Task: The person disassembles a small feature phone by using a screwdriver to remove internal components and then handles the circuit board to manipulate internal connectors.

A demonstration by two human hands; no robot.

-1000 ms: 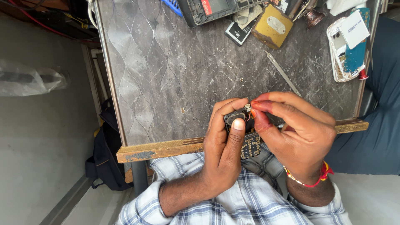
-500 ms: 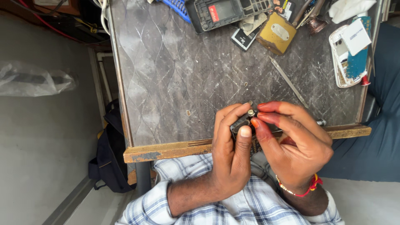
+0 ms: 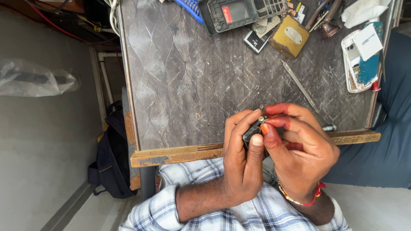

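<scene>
From the head camera, looking down, both hands meet over the near edge of the surface (image 3: 171,85). The left hand (image 3: 242,158) and the right hand (image 3: 302,149) pinch a small dark part (image 3: 252,130) between them, the fingers (image 3: 278,123) of each drawn narrow around it, thumbs pressed on its near side. A tiny pale nub shows at its top, right at the fingertips; what it is I cannot tell.

The part looks light and stiff, small enough to slip from a loose pinch, and probably delicate, so it seems best held by its edges, as it is now.

Farther off, well apart from the hands, lie a dark keypad device (image 3: 244,13), a blue comb-like piece (image 3: 192,8), a yellowish block (image 3: 290,36), a flat black battery (image 3: 257,40) and an opened white phone shell (image 3: 361,55) at the far right. A thin metal rod (image 3: 299,85) lies slantwise just beyond the right hand, the nearest thing to it. A black bag (image 3: 109,162) hangs below the surface's left side.
</scene>
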